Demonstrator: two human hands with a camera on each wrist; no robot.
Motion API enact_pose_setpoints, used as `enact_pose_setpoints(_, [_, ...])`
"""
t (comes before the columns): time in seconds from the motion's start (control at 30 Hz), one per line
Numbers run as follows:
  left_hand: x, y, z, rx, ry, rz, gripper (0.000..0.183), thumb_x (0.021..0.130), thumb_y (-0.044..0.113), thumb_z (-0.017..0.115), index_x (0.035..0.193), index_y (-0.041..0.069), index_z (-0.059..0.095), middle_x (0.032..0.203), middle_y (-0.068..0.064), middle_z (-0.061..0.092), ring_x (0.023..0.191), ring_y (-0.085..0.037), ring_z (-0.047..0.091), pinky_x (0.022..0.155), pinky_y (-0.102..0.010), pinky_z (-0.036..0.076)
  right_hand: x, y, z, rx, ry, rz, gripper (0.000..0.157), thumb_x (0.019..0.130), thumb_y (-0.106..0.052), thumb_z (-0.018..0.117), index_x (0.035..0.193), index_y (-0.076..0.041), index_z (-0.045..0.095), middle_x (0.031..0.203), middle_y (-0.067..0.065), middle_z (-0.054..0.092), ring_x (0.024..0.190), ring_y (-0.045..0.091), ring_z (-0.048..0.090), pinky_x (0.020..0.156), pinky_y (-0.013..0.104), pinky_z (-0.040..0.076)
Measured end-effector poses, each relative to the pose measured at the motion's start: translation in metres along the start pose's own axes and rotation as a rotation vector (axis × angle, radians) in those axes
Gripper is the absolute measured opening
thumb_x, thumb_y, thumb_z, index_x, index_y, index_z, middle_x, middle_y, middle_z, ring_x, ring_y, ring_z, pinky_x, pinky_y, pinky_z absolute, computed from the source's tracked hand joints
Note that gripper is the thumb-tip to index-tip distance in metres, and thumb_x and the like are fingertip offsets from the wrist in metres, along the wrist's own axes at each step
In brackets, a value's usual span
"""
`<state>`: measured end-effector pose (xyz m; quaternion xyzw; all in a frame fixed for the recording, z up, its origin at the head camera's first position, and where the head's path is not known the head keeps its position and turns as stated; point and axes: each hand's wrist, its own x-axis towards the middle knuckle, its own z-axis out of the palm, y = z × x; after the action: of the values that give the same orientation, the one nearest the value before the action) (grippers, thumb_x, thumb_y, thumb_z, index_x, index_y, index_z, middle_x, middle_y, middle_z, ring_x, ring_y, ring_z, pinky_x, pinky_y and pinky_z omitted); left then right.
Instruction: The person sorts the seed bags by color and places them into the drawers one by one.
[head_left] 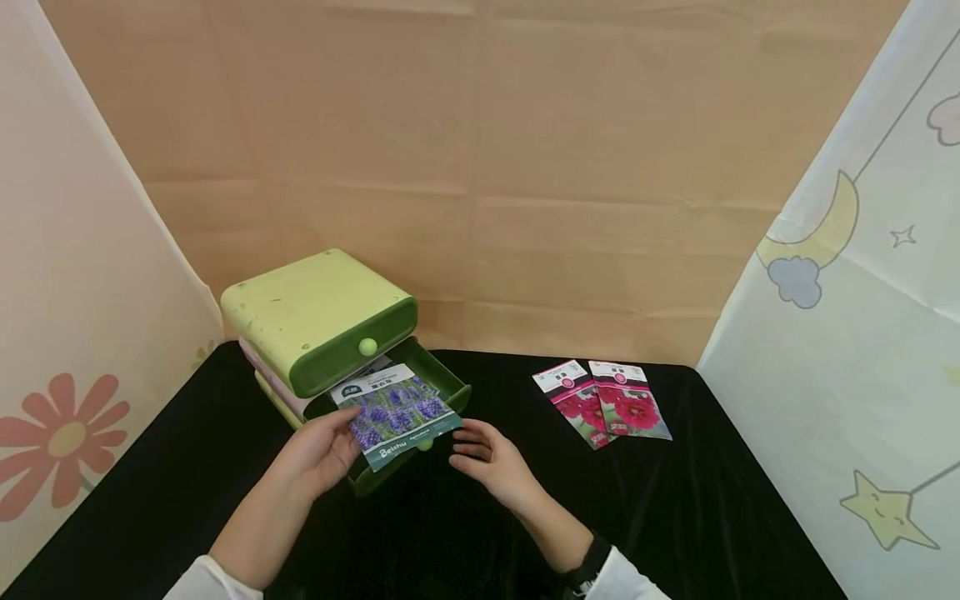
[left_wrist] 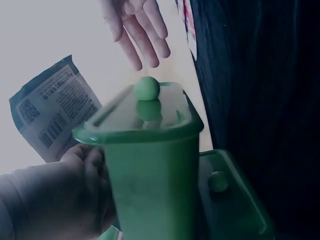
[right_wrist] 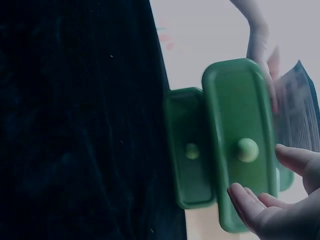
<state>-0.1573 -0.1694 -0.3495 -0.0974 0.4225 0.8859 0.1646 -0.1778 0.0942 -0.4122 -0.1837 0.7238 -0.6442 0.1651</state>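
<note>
My left hand (head_left: 326, 457) holds a seed packet (head_left: 401, 408) with purple flowers by its left edge, thumb on top. The packet is tilted above a pulled-out green drawer (head_left: 442, 375) of a small chest (head_left: 322, 312). Text and a barcode show on the back of the packet (left_wrist: 55, 110) in the left wrist view. Close to the packet's right corner, my right hand (head_left: 491, 467) has loosely bent fingers and grips nothing. In the right wrist view its thumb and fingers are spread beside the drawer front (right_wrist: 240, 115). Part of the drawer's inside is hidden by the packet.
Two overlapping seed packets with pink-red flowers, one on the left (head_left: 581, 408) and one on the right (head_left: 632, 400), lie on the black cloth (head_left: 720, 492). The chest's top drawer front (head_left: 356, 346) is closed. Printed side panels and a brown backing surround the table.
</note>
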Motion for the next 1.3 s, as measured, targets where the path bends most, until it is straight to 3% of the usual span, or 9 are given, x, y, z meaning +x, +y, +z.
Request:
enact_pose_setpoints(0.13, [0.013,0.003,-0.003,-0.02,0.03,-0.026,0.019,0.105,0.009,0.028,0.121,0.006,0.038,0.096,0.003,0.068,0.092,-0.004,0.066,0.093,-0.016,0.05,0.011,0.002,0.011,-0.014,0.01,-0.003,0.055,0.096,-0.019,0.061,0.14,0.005,0.039,0.134,0.025,0.051,0.121,0.038,0.055,0.097,0.041,0.051])
enact_pose_setpoints(0.23, [0.022,0.005,-0.005,-0.028,0.049,-0.037,0.028,0.104,0.008,0.025,0.13,0.003,0.034,0.097,0.001,0.066,0.091,-0.005,0.066,0.096,-0.016,0.048,0.019,0.003,0.018,-0.012,0.023,-0.002,0.05,0.095,-0.017,0.062,0.136,0.005,0.043,0.131,0.024,0.053,0.116,0.034,0.059,0.095,0.04,0.052])
enact_pose_setpoints(0.33, [0.03,0.008,-0.004,-0.015,0.061,-0.039,0.045,0.104,0.007,0.022,0.149,0.0,0.015,0.122,-0.004,0.057,0.109,-0.007,0.06,0.106,-0.017,0.04,0.026,0.004,0.024,-0.011,0.042,0.002,0.046,0.094,-0.016,0.063,0.131,0.006,0.046,0.128,0.023,0.055,0.111,0.031,0.062,0.093,0.039,0.053])
enact_pose_setpoints(0.43, [0.037,0.011,0.001,-0.015,0.068,-0.043,0.055,0.104,0.008,0.018,0.153,0.0,-0.007,0.153,-0.016,0.027,0.14,-0.016,0.035,0.115,-0.02,0.027,0.028,0.002,0.027,-0.02,0.061,0.014,0.043,0.093,-0.016,0.064,0.127,0.005,0.048,0.124,0.022,0.057,0.107,0.029,0.063,0.09,0.038,0.054])
enact_pose_setpoints(0.5, [0.042,0.013,0.004,-0.027,0.071,-0.044,0.055,0.104,0.007,0.014,0.152,0.001,-0.011,0.161,-0.013,0.004,0.149,-0.017,0.012,0.118,-0.022,0.019,0.028,0.001,0.029,-0.021,0.072,0.025,0.042,0.093,-0.016,0.065,0.126,0.005,0.049,0.122,0.021,0.057,0.106,0.029,0.063,0.089,0.038,0.054])
enact_pose_setpoints(0.57, [0.046,0.016,0.007,-0.052,0.082,-0.048,0.056,0.103,0.007,0.013,0.152,0.002,-0.014,0.162,-0.009,-0.006,0.15,-0.016,0.002,0.119,-0.022,0.014,0.029,0.001,0.03,-0.024,0.081,0.036,0.042,0.092,-0.016,0.066,0.124,0.004,0.05,0.12,0.019,0.058,0.105,0.027,0.063,0.088,0.038,0.054])
enact_pose_setpoints(0.9, [0.061,0.013,0.009,-0.176,0.151,-0.062,0.057,0.103,0.009,0.01,0.15,0.008,-0.022,0.161,-0.001,-0.017,0.149,-0.012,-0.005,0.12,-0.021,0.01,0.035,0.006,0.033,-0.048,0.098,0.059,0.036,0.091,-0.019,0.067,0.118,0.003,0.056,0.111,0.014,0.061,0.099,0.021,0.064,0.085,0.036,0.054])
enact_pose_setpoints(1.13, [0.062,0.01,0.008,-0.12,0.166,-0.037,0.06,0.103,0.005,0.012,0.146,0.008,-0.029,0.158,-0.006,-0.026,0.148,-0.019,-0.014,0.121,-0.028,0.0,0.034,0.004,0.035,-0.085,0.109,0.058,0.034,0.09,-0.017,0.068,0.115,0.003,0.056,0.108,0.013,0.061,0.097,0.021,0.063,0.083,0.037,0.054])
enact_pose_setpoints(1.3, [0.052,0.002,0.012,0.092,0.194,0.064,0.068,0.102,0.004,0.022,0.143,0.003,-0.033,0.155,-0.016,-0.03,0.145,-0.031,-0.019,0.121,-0.038,-0.004,0.036,0.005,0.034,-0.113,0.115,0.064,0.033,0.09,-0.019,0.068,0.114,0.001,0.058,0.107,0.012,0.061,0.098,0.022,0.063,0.082,0.037,0.054])
